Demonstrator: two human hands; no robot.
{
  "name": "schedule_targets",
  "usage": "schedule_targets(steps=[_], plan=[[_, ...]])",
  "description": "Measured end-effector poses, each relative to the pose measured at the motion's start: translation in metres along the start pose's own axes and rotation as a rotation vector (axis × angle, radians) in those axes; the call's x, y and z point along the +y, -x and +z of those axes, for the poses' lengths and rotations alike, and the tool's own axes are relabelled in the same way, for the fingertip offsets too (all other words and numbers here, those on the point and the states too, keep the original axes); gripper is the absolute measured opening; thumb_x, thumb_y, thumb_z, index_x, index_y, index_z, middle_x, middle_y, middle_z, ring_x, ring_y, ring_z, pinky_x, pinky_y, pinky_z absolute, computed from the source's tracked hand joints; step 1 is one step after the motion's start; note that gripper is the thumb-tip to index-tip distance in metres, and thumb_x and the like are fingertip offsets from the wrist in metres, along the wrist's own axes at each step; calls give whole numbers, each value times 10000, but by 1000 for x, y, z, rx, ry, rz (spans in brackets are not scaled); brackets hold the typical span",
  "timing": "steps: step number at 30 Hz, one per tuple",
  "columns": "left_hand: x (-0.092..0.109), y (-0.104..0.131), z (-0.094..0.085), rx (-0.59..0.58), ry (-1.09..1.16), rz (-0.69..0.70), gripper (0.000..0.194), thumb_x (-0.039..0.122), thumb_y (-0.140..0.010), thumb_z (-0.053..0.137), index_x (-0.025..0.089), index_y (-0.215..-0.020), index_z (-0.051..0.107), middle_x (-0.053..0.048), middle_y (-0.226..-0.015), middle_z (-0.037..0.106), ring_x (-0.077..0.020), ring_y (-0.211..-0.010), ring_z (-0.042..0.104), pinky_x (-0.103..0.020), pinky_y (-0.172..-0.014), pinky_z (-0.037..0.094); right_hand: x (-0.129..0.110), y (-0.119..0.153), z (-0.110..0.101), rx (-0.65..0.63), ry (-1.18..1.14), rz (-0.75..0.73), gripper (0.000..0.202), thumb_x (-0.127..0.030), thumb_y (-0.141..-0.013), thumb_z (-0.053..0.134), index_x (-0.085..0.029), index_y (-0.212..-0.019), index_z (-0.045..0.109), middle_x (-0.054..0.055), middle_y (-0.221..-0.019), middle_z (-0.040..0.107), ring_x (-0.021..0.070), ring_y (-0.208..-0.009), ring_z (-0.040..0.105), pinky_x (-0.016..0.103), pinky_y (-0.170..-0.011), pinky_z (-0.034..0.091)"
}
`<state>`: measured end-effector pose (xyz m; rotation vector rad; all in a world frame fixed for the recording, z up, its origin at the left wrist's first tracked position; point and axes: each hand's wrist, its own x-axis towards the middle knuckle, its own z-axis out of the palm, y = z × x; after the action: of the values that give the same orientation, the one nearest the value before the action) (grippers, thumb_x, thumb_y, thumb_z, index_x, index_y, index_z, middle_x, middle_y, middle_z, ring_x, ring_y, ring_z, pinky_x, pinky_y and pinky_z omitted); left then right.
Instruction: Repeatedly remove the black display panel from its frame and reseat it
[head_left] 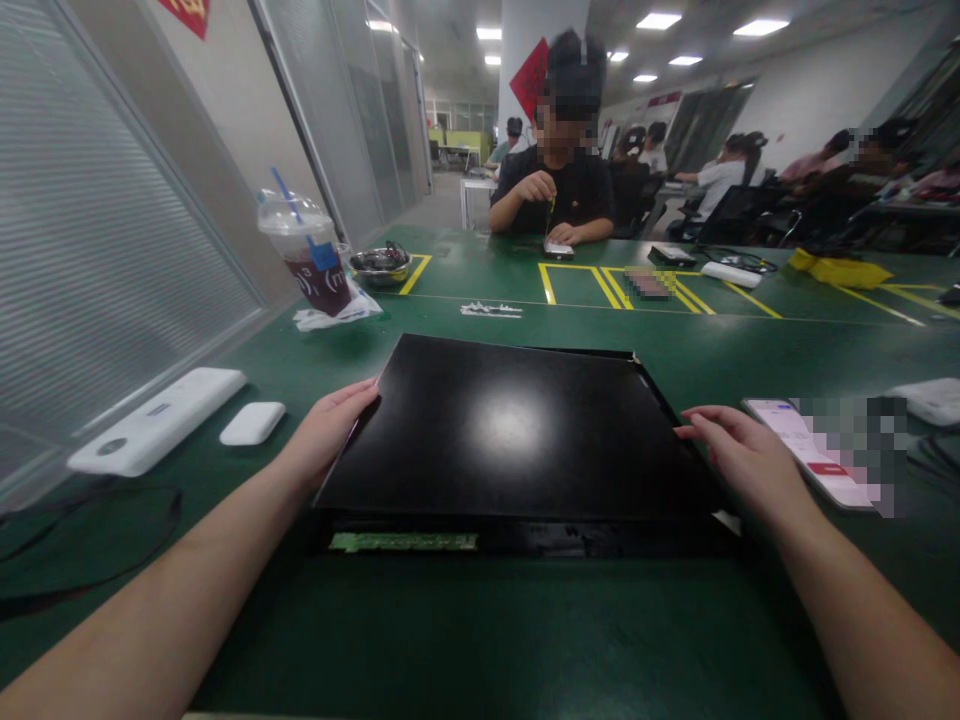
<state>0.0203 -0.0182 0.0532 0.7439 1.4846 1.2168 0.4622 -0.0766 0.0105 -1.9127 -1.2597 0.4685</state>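
A glossy black flat panel (pixel 480 440), which looks like a display screen, lies slightly askew over a shallow black frame (pixel 600 540) on the green table. Along the near side, a green circuit board strip (pixel 405 541) shows beneath the raised panel edge. My left hand (pixel 334 425) grips the panel's left edge, its fingers partly hidden. On the other side, my right hand (pixel 739 450) has its fingers loosely apart beside the right edge of the frame. Its fingertips are at that edge, and I cannot tell whether they touch it.
Left are a white long device (pixel 161 420), a white earbud case (pixel 253 424) and a lidded drink cup (pixel 315 260). A metal bowl (pixel 381 264) holds dark items. A phone (pixel 810 450) lies right. Across the table (pixel 510 640), a person (pixel 559 190) handles a small device.
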Motion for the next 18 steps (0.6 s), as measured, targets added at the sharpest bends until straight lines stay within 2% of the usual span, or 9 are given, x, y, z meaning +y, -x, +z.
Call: schedule_targets(steps=[3, 8, 14, 18], plan=[[-3, -5, -3, -51, 20, -3, 262, 69, -853, 633, 149, -1035, 802, -79, -809, 821, -187, -696, 781, -203, -603, 600, -7, 2, 0, 16, 92, 34, 329, -539, -826, 609, -266, -962, 732, 65, -870, 795, 266, -750, 671, 376, -647, 455], [-6, -3, -4, -63, 28, -12, 286, 88, -875, 636, 146, -1117, 776, -86, -812, 819, -179, -639, 769, -207, -560, 593, -5, 2, 2, 17, 109, 2, 324, -528, -817, 615, -269, -968, 737, 62, -863, 795, 279, -762, 695, 393, -665, 476], [-5, 0, -1, -56, -11, 4, 267, 109, -887, 628, 152, -1098, 784, -82, -781, 813, -174, -599, 755, -200, -531, 575, 0, 2, 4, -8, 122, 21, 334, -517, -819, 633, -278, -1028, 739, 49, -868, 792, 283, -811, 720, 397, -706, 489], [-8, -4, -4, -57, -55, 29, 246, 165, -829, 721, 163, -1061, 801, -85, -779, 813, -194, -637, 767, -199, -527, 568, -2, 5, 5, -2, 135, 5, 305, -503, -809, 645, -277, -988, 743, 48, -828, 786, 286, -803, 722, 413, -734, 501]])
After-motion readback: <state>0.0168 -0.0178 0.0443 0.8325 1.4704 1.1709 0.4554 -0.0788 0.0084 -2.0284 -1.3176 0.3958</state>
